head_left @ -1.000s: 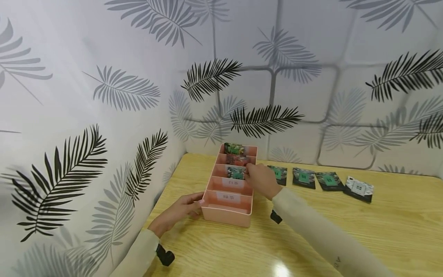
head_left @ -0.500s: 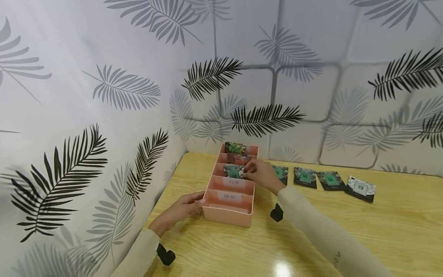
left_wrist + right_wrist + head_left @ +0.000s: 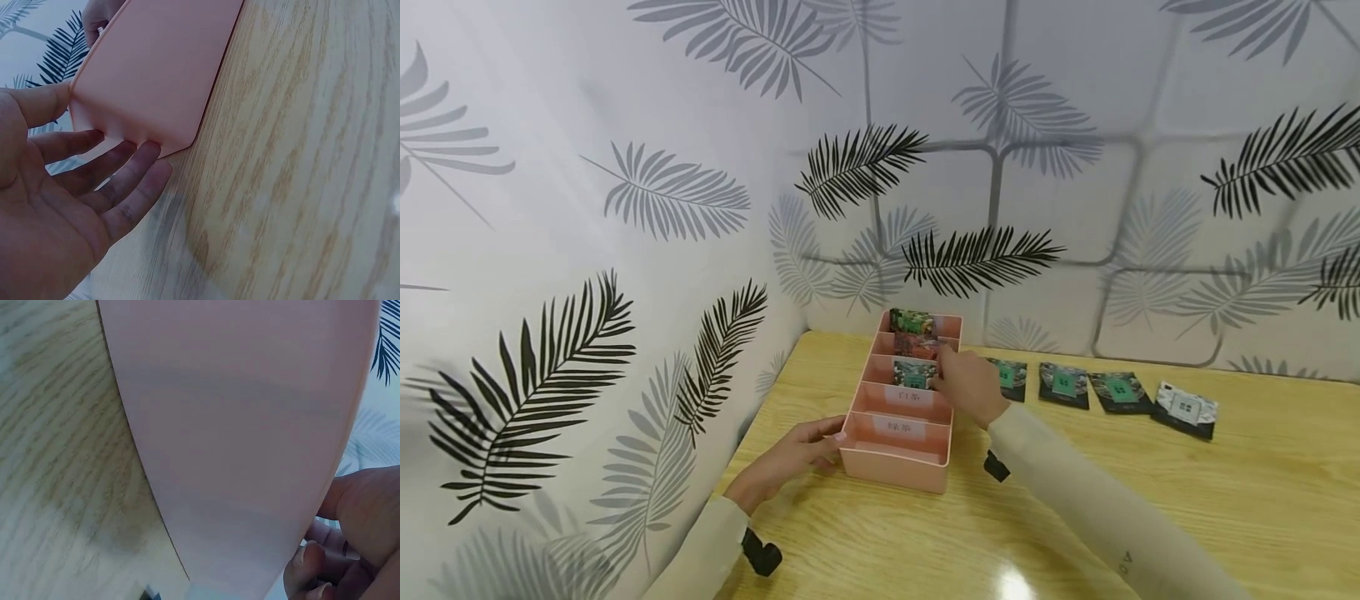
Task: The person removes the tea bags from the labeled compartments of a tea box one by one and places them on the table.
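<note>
A long pink divided box stands on the wooden table, a tea packet upright in each of its three far compartments. My left hand is at its near left corner; in the left wrist view the thumb meets the rim and the loosely extended fingers touch the outer wall. Over the right rim reaches my right hand, its fingers at the right edge of the dark green tea packet in the third compartment from the back. In the right wrist view the fingers are curled beside the rim, the packet hidden behind the box wall.
A red packet and a green-yellow packet fill the two far compartments. White labels with Chinese characters show on dividers. To the right, several dark packets lie in a row, a silvery one at the end. A leaf-patterned wall stands behind.
The right hand lifted and tilted the dark green packet leftward half a second ago; now the packet sits straighter and back to the right in its compartment. The left hand has stayed at the corner.
</note>
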Demonstrator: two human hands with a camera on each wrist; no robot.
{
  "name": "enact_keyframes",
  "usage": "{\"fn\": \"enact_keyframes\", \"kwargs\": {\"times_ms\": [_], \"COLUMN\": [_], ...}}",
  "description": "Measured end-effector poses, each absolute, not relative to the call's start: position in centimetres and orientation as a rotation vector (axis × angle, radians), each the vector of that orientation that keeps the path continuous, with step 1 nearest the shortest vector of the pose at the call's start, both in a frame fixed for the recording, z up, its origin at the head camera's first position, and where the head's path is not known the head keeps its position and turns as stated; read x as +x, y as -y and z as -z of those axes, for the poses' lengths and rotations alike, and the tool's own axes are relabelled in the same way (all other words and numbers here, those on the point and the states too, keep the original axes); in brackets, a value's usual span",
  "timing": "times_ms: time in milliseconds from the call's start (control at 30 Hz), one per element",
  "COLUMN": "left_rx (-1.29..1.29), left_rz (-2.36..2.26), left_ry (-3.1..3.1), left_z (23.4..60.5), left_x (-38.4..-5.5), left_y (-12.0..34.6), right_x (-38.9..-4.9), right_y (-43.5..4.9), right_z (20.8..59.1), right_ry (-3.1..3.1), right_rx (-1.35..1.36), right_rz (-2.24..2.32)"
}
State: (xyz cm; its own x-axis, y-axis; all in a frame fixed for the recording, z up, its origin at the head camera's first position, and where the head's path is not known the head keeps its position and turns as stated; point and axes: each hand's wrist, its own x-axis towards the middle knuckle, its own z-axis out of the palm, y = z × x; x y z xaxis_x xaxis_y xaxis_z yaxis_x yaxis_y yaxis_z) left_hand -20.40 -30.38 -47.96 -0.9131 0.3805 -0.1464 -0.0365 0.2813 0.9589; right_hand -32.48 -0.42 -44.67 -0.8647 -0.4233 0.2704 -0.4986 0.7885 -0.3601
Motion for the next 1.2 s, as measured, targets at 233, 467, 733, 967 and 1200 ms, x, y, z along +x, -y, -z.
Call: {"fn": "enact_keyframes", "kwargs": {"times_ms": [233, 467, 733, 967, 1200], "left_rx": [0.332, 0.334, 0.323, 0.315, 0.317], "left_rz": [-1.666, -1.665, -1.664, -1.671, -1.663], "left_ry": [-2.203, -2.21, -2.211, -2.205, -2.216], "left_z": [48.0, 47.8, 47.9, 48.1, 48.0], "left_x": [-20.5, -20.5, -20.5, -20.4, -20.4], "left_y": [30.2, 30.0, 30.0, 30.0, 30.2], "right_x": [-33.2, -34.1, -33.9, -33.4, -33.1], "right_y": [0.0, -0.6, -0.8, -1.3, -2.2], "right_z": [45.1, 45.2, 45.0, 44.4, 43.1], "right_ry": [2.85, 2.796, 2.736, 2.647, 2.609], "right_rx": [0.687, 0.753, 0.868, 0.817, 0.767], "right_rz": [-0.949, -1.185, -1.127, -1.159, -1.239]}}
